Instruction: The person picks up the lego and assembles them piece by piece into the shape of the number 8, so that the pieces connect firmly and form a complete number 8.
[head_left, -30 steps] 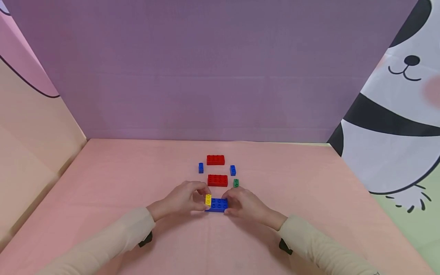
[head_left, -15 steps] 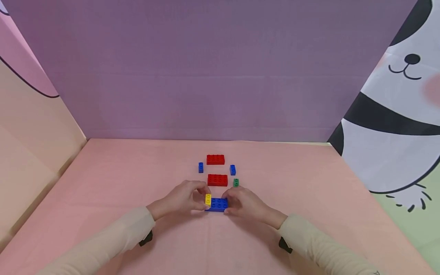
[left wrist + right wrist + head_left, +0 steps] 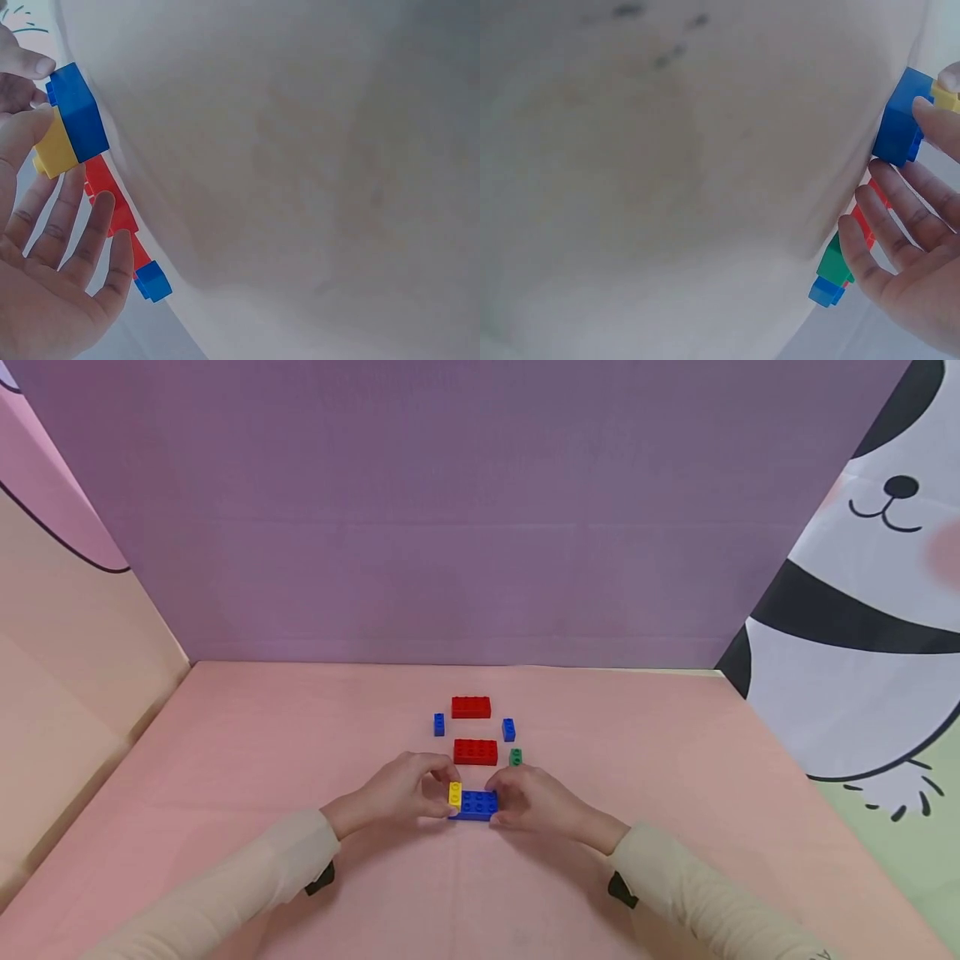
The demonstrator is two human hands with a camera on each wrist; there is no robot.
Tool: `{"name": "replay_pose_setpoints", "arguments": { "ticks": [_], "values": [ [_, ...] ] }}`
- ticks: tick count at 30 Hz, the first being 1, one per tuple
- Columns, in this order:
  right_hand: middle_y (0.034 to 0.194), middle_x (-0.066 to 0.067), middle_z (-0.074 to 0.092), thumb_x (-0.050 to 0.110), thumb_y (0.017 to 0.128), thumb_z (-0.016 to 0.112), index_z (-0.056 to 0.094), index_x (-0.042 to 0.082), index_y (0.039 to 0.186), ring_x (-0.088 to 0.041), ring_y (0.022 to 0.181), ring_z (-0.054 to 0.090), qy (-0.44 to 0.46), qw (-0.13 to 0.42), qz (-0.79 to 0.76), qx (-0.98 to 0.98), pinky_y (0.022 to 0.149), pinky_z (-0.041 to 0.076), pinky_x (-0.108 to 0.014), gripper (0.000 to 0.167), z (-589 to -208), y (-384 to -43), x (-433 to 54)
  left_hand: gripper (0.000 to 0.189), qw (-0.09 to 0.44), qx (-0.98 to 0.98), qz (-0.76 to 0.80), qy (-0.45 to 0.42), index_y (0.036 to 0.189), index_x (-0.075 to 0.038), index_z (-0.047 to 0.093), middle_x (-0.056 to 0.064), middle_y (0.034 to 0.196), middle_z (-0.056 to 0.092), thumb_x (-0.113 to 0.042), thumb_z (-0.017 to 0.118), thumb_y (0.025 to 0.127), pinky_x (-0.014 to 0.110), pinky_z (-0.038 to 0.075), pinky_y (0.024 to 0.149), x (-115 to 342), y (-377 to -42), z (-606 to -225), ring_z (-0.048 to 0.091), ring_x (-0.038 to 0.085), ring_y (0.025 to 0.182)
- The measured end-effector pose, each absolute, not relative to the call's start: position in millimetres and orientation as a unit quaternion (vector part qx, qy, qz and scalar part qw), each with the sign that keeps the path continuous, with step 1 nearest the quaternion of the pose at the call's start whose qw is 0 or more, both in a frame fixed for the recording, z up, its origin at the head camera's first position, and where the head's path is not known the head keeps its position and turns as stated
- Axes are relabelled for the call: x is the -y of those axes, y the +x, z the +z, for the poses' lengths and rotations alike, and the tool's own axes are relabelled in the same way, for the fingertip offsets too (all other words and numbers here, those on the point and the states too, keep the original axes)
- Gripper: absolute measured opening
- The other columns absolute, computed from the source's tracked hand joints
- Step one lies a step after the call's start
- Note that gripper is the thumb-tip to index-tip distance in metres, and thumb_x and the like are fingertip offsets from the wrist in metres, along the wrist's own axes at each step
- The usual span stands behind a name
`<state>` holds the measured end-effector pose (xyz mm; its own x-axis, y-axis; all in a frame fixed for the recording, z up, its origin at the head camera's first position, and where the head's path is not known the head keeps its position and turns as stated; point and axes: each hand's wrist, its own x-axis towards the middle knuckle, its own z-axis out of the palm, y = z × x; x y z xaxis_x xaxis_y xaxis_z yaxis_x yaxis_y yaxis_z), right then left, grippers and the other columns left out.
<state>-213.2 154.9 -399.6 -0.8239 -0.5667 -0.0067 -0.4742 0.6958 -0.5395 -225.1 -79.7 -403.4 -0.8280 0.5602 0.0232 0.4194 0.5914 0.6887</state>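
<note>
A small yellow brick (image 3: 455,795) sits on the left end of a larger blue brick (image 3: 478,805), whose studs show to the right of it. My left hand (image 3: 397,790) pinches the yellow brick between thumb and fingers; the left wrist view shows the thumb on the yellow brick (image 3: 57,147), right beside the blue one (image 3: 84,120). From the other side, my right hand (image 3: 542,803) holds the right end of the blue brick. In the right wrist view its thumb lies on that blue brick (image 3: 898,124), the other fingers spread below.
Behind the hands on the pink table (image 3: 300,718) lie a near red brick (image 3: 476,752) and a far red brick (image 3: 471,707). Small blue bricks flank them at left (image 3: 438,725) and right (image 3: 508,730). A small green brick (image 3: 515,757) lies just behind the right hand.
</note>
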Motion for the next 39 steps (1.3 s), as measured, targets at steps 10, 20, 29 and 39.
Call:
{"name": "replay_pose_setpoints", "arguments": {
  "ticks": [10, 20, 29, 39],
  "values": [
    [0.105, -0.004, 0.063, 0.014, 0.079, 0.070, 0.060, 0.010, 0.108, -0.021, 0.099, 0.056, -0.256, 0.062, -0.295, -0.919, 0.085, 0.050, -0.040, 0.031, -391, -215, -160, 0.031, 0.101, -0.888, 0.356, 0.273, 0.097, -0.025, 0.061, -0.010, 0.093, 0.061, -0.023, 0.078, 0.071, 0.037, 0.047, 0.087, 78, -225, -402, 0.054, 0.016, 0.096],
    [0.104, -0.008, 0.064, 0.013, 0.079, 0.070, 0.061, 0.006, 0.108, -0.024, 0.096, 0.059, -0.253, -0.010, -0.289, -0.923, 0.085, 0.050, -0.042, 0.031, -381, -225, -166, 0.031, 0.105, -0.886, 0.362, 0.271, 0.096, -0.025, 0.061, -0.010, 0.093, 0.060, -0.022, 0.078, 0.071, 0.036, 0.048, 0.087, 78, -225, -402, 0.053, 0.016, 0.097],
    [0.108, -0.008, 0.063, 0.011, 0.078, 0.071, 0.060, 0.006, 0.111, -0.026, 0.099, 0.058, -0.236, -0.033, -0.291, -0.927, 0.085, 0.050, -0.042, 0.036, -384, -237, -172, 0.030, 0.101, -0.885, 0.363, 0.273, 0.096, -0.025, 0.061, -0.010, 0.093, 0.060, -0.022, 0.078, 0.071, 0.036, 0.048, 0.086, 78, -224, -402, 0.053, 0.016, 0.096],
    [0.110, -0.010, 0.061, 0.014, 0.078, 0.071, 0.060, 0.006, 0.111, -0.027, 0.100, 0.056, -0.219, -0.028, -0.288, -0.932, 0.085, 0.050, -0.041, 0.036, -392, -247, -177, 0.030, 0.101, -0.885, 0.365, 0.270, 0.096, -0.025, 0.061, -0.010, 0.092, 0.059, -0.023, 0.078, 0.071, 0.035, 0.048, 0.085, 79, -224, -403, 0.052, 0.015, 0.096]
  ]
}}
